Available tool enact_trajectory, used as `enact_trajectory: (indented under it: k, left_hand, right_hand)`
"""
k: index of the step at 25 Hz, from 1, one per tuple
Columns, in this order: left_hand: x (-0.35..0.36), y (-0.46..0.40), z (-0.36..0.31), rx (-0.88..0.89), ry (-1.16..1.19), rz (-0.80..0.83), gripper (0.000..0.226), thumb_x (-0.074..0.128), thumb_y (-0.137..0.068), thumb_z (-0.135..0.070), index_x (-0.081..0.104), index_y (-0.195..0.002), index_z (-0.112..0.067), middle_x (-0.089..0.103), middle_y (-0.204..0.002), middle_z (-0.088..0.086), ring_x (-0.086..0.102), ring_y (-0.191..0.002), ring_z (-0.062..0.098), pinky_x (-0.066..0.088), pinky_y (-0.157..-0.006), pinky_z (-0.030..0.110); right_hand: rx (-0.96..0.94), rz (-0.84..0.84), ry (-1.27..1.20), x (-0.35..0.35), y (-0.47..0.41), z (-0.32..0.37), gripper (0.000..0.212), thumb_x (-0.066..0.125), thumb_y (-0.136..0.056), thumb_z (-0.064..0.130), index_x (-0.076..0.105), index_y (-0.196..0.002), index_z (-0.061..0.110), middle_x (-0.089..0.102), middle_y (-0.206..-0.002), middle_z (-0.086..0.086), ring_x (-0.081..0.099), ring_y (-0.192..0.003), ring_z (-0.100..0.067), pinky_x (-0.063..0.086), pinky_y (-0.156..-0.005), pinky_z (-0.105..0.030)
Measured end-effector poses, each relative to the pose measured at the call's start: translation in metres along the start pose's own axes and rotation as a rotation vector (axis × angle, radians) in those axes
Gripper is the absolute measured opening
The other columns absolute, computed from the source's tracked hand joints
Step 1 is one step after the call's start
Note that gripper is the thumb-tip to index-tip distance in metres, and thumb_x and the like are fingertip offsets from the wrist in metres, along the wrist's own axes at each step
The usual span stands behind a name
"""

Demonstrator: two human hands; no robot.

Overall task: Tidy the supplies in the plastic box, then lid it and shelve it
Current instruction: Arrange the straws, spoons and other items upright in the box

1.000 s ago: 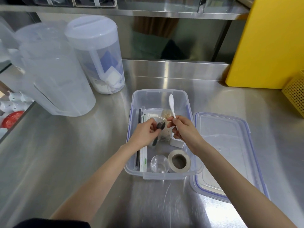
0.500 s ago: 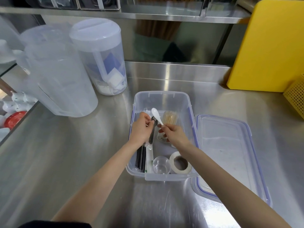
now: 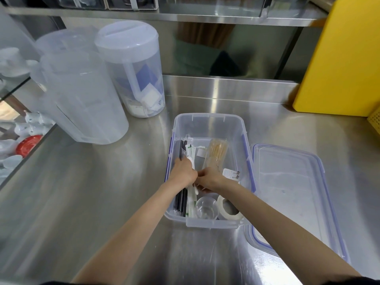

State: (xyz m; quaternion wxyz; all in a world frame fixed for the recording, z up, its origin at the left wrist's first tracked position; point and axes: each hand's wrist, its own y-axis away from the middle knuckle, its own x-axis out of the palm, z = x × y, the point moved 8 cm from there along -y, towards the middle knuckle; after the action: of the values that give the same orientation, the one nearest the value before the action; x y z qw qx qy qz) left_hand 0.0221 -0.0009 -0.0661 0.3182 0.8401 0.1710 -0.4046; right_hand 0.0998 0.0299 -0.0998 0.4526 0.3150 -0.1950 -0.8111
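The clear plastic box stands open on the steel counter, and its lid lies flat to its right. Both hands are low inside the box and touch each other. My left hand is curled over plastic cutlery, with a white tip showing at its fingers. My right hand is curled down over white items that it hides. In the box lie black straws, paper-wrapped straws, a toothpick pack, a clear cup, a tape roll and a white tag.
Two large translucent pitchers stand at the back left. A yellow board leans at the back right beside a yellow basket. A steel shelf runs overhead. White crockery and a red dish sit below the counter's left edge.
Both hands have dropped from above the box to its floor on the left side. The white spoon no longer stands up in my right hand. The toothpick pack is now uncovered.
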Motion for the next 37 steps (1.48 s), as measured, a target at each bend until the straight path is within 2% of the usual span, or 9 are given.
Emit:
enact_trajectory:
  k: [3,6,10,12,17,19,23,32,37]
  left_hand:
    - [0.011,-0.002,0.004,-0.007,-0.056,0.101,0.030,0.035,-0.086,-0.004,0.047,-0.111,0.009,0.035,-0.132,0.029,0.044,-0.116,0.038,0.039,-0.090,0.034]
    - [0.014,-0.003,0.003,0.002,-0.051,0.124,0.027,0.036,-0.087,-0.007,0.048,-0.106,0.007,0.037,-0.130,0.027,0.048,-0.110,0.037,0.039,-0.083,0.033]
    - [0.012,-0.003,0.004,0.008,-0.026,0.103,0.020,0.035,-0.089,-0.009,0.046,-0.075,0.000,0.037,-0.131,0.024,0.052,-0.104,0.034,0.036,-0.076,0.031]
    - [0.007,-0.005,-0.001,0.051,0.007,0.062,0.021,0.036,-0.089,-0.009,0.051,-0.095,0.005,0.036,-0.133,0.024,0.049,-0.109,0.033,0.037,-0.082,0.030]
    - [-0.008,-0.016,-0.027,0.179,0.080,0.002,0.043,0.042,-0.091,-0.016,0.040,-0.130,0.002,0.040,-0.138,0.021,0.040,-0.126,0.031,0.032,-0.099,0.030]
    - [-0.005,-0.020,-0.036,0.211,0.101,0.021,0.049,0.045,-0.091,-0.020,0.034,-0.135,-0.002,0.039,-0.141,0.019,0.040,-0.128,0.030,0.032,-0.102,0.031]
    - [0.010,-0.035,-0.048,0.225,0.139,0.063,0.059,0.054,-0.087,-0.027,0.031,-0.137,-0.005,0.039,-0.142,0.017,0.040,-0.128,0.030,0.034,-0.101,0.033]
    - [0.025,-0.040,-0.046,0.240,0.119,0.086,0.069,0.063,-0.079,-0.023,0.027,-0.138,-0.013,0.040,-0.134,0.020,0.044,-0.121,0.037,0.037,-0.098,0.038]
    - [0.034,-0.031,-0.036,0.195,0.027,0.189,0.097,0.066,-0.076,-0.033,-0.001,-0.144,-0.021,0.030,-0.140,0.020,0.040,-0.126,0.038,0.037,-0.102,0.043]
  right_hand:
    - [0.024,0.062,0.063,0.007,-0.003,-0.002,0.025,0.052,-0.088,0.014,0.058,-0.064,0.011,0.058,-0.064,-0.001,0.051,-0.051,-0.004,0.044,-0.043,-0.010]
    - [0.030,0.087,0.129,0.008,-0.001,0.000,0.023,0.050,-0.089,0.011,0.064,-0.099,-0.004,0.067,-0.093,-0.012,0.054,-0.057,-0.002,0.045,-0.047,-0.010]
    - [-0.029,0.068,0.156,-0.005,0.006,0.006,0.028,0.047,-0.091,0.010,0.061,-0.108,-0.007,0.067,-0.112,-0.022,0.056,-0.061,-0.002,0.047,-0.048,-0.008]
    - [-0.073,0.005,0.111,-0.024,0.011,0.014,0.028,0.045,-0.093,0.012,0.060,-0.111,-0.003,0.067,-0.107,-0.021,0.056,-0.062,-0.004,0.048,-0.051,-0.008]
    - [-0.178,-0.318,0.157,-0.093,0.014,0.036,0.030,0.043,-0.090,0.008,0.058,-0.115,0.006,0.065,-0.113,-0.020,0.058,-0.088,-0.021,0.048,-0.086,-0.031]
    - [-0.193,-0.398,0.299,-0.108,0.008,0.041,0.037,0.044,-0.089,0.011,0.051,-0.126,0.010,0.058,-0.124,-0.018,0.057,-0.105,-0.027,0.041,-0.090,-0.028]
    - [-0.081,-0.364,0.520,-0.109,-0.022,0.028,0.056,0.047,-0.091,0.019,0.027,-0.142,0.011,0.030,-0.146,-0.022,0.033,-0.133,-0.038,0.029,-0.109,-0.040]
    - [-0.123,-0.309,0.471,-0.099,-0.034,0.024,0.055,0.054,-0.087,0.022,0.035,-0.138,0.013,0.039,-0.143,-0.017,0.046,-0.125,-0.032,0.036,-0.105,-0.034]
    - [-0.160,-0.193,0.544,-0.082,-0.020,0.024,0.058,0.060,-0.084,0.020,0.037,-0.137,0.018,0.043,-0.139,-0.016,0.046,-0.124,-0.033,0.038,-0.102,-0.037]
